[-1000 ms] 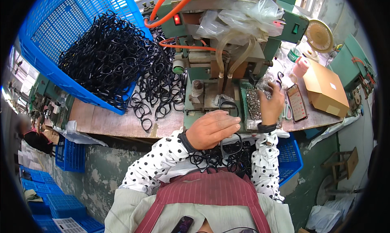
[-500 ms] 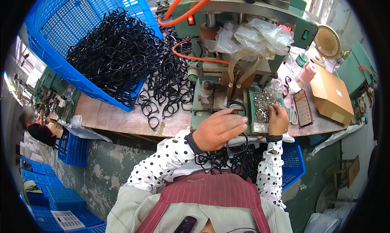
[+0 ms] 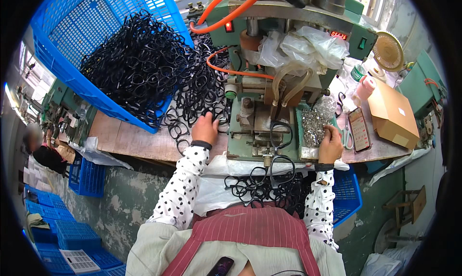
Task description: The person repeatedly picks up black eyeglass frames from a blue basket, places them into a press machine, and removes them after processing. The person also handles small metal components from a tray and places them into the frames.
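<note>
My left hand [image 3: 205, 130] reaches to the near edge of a heap of loose black looped pieces [image 3: 195, 95], which resemble scissor handles. Its fingers are apart at the pieces, and I see nothing held. Curled in a pinch, my right hand [image 3: 330, 145] rests by the right edge of a green tray of small shiny metal parts [image 3: 313, 127]; what its fingertips hold is too small to make out. Between the hands stands a green press machine [image 3: 236, 148]. One black looped piece [image 3: 281, 135] sits upright in its fixture, its loop toward me.
A tilted blue crate [image 3: 101, 100] full of black looped pieces stands at left. More pieces [image 3: 260, 189] lie on my lap. Right of the tray are scissors [image 3: 347, 139], a phone [image 3: 359, 129] and a cardboard box [image 3: 393, 112]. Orange hoses [image 3: 226, 6] cross the machine's top.
My left hand has moved left from the machine's front to the loose black pieces, uncovering the fixture. My right hand stays by the metal parts, with its fingers slightly shifted.
</note>
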